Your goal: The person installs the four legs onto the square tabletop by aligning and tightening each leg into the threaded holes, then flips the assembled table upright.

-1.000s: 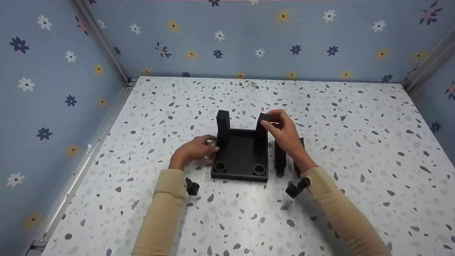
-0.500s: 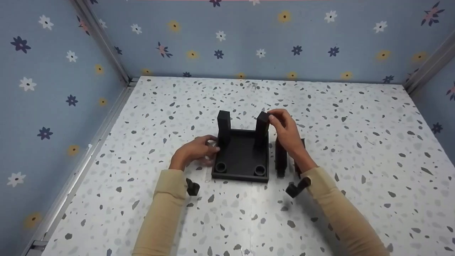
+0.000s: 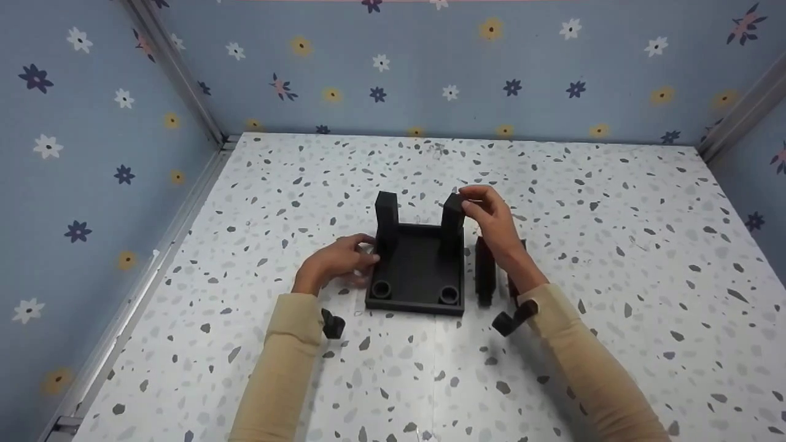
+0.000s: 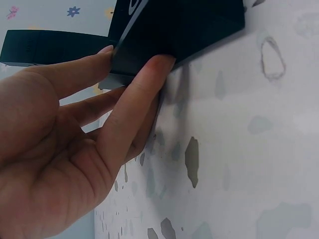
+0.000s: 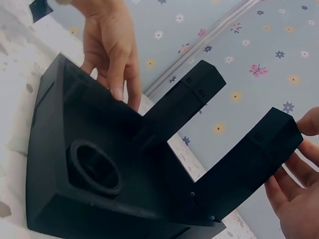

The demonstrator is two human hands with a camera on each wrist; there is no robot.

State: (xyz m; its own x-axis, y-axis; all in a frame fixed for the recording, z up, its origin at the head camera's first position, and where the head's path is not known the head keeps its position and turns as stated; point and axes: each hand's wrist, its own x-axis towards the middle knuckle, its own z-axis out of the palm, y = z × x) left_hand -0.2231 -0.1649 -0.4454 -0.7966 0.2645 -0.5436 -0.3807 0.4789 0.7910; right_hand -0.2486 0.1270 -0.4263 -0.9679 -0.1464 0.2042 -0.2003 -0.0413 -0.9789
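Note:
A black table part (image 3: 417, 264) like a shallow tray lies hollow side up on the terrazzo-patterned surface. At its far corners two square black legs stand upright, a left leg (image 3: 386, 215) and a right leg (image 3: 452, 221). Round sockets show at both near corners, one ringed socket (image 5: 75, 154) being large in the right wrist view. My left hand (image 3: 338, 258) holds the tray's left edge, with fingertips (image 4: 162, 62) against its side. My right hand (image 3: 494, 224) grips the right leg near its top between thumb and fingers.
A loose black leg (image 3: 485, 273) lies right of the tray. Beside it another dark leg (image 3: 514, 288) is mostly hidden under my right wrist. A flowered blue wall (image 3: 417, 73) stands behind the speckled work surface (image 3: 614, 245).
My right thumb has shifted from the right leg's near face to its right side, and the leg's top now shows turned. The left hand and tray have stayed put.

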